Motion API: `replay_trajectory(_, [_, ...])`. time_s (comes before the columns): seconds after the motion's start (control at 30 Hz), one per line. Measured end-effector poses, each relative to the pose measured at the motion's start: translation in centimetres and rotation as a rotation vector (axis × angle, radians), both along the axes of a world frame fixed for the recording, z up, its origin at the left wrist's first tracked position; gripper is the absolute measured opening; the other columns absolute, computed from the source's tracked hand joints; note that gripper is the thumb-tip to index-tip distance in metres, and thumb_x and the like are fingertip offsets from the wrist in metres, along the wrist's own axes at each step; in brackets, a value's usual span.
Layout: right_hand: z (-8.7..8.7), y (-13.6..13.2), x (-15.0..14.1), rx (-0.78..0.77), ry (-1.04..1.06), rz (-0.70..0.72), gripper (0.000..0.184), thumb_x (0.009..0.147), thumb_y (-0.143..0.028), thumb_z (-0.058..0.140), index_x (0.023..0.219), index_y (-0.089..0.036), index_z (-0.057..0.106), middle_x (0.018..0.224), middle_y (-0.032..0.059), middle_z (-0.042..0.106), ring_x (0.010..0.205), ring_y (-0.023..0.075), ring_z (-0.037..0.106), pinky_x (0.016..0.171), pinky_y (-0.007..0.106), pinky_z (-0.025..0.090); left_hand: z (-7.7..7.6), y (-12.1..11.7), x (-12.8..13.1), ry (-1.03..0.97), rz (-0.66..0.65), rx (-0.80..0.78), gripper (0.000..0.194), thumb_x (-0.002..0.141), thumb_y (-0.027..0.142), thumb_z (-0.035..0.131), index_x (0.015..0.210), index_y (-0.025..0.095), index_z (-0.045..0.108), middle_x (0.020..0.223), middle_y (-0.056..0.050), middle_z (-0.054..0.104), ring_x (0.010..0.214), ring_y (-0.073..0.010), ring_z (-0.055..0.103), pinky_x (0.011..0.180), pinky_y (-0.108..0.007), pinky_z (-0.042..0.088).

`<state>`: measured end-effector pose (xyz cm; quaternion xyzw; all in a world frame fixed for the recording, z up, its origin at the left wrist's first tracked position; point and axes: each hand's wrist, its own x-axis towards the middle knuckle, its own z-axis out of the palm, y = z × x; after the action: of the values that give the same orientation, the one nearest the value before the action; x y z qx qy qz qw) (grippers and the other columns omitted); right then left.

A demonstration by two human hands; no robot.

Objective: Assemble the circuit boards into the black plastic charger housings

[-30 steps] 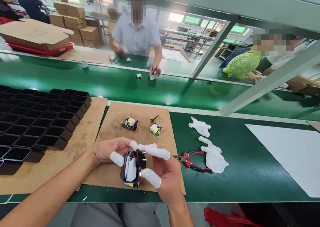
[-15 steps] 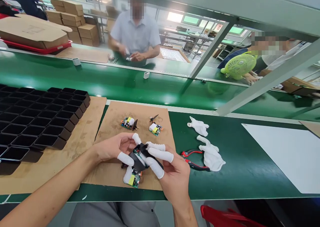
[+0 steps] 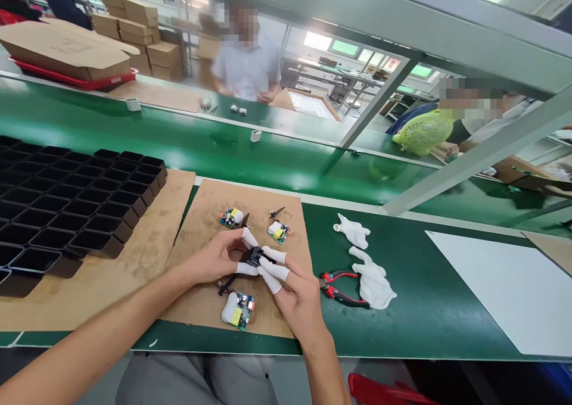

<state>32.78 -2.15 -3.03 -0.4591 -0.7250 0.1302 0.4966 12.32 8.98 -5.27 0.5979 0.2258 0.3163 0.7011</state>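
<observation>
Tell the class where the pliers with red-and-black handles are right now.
In the head view, the pliers lie right of centre on the green bench, between the right hand and the larger crumpled white cloth.

Carried the case (image 3: 254,256), between left hand (image 3: 221,255) and right hand (image 3: 297,292), farther from the desk's near edge (image 3: 179,337), tilting its opening out of view. Left the board (image 3: 238,311) by that edge uncovered. Can see a person's hand (image 3: 268,96) withdrawn from the white piece (image 3: 255,136), with that slid leftward along the belt (image 3: 187,137).
</observation>
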Motion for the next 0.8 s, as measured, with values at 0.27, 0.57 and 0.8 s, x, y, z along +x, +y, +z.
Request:
replay_trajectory(0.27, [0.7,-0.1,1.2,0.065,-0.36,0.074,0.06,0.109,-0.004,0.069,0.163,-0.03,0.069,0.146,0.0184,0.081,0.133,0.0326,0.082,0.105,0.047,0.074,-0.6,0.0,-0.6,0.095,0.088,0.161,0.041,0.075,0.038,0.104,0.101,0.019,0.078,0.103,-0.005,0.078,0.104,-0.0259,0.071,0.104,-0.039,0.06])
replay_trajectory(0.57, [1.4,0.1,1.7,0.197,-0.582,0.11,0.068,0.106,0.006,0.056,0.169,-0.02,0.06,0.142,0.0211,0.082,0.149,0.0346,0.074,0.112,0.052,0.074,-0.7,-0.2,-0.6,0.09,0.095,0.212,0.033,0.079,0.028,0.097,0.101,0.019,0.074,0.102,-0.005,0.08,0.1,-0.0252,0.075,0.101,-0.039,0.063])
replay_trajectory(0.8, [0.1,-0.1,1.2,0.153,-0.547,0.042,0.067,0.108,0.002,0.058,0.17,-0.022,0.057,0.134,0.0192,0.086,0.148,0.0357,0.074,0.11,0.054,0.075,-1.6,0.1,0.2,0.068,0.061,0.176,0.029,0.078,0.02,0.093,0.098,0.018,0.073,0.101,-0.006,0.081,0.102,-0.0266,0.077,0.101,-0.04,0.064])
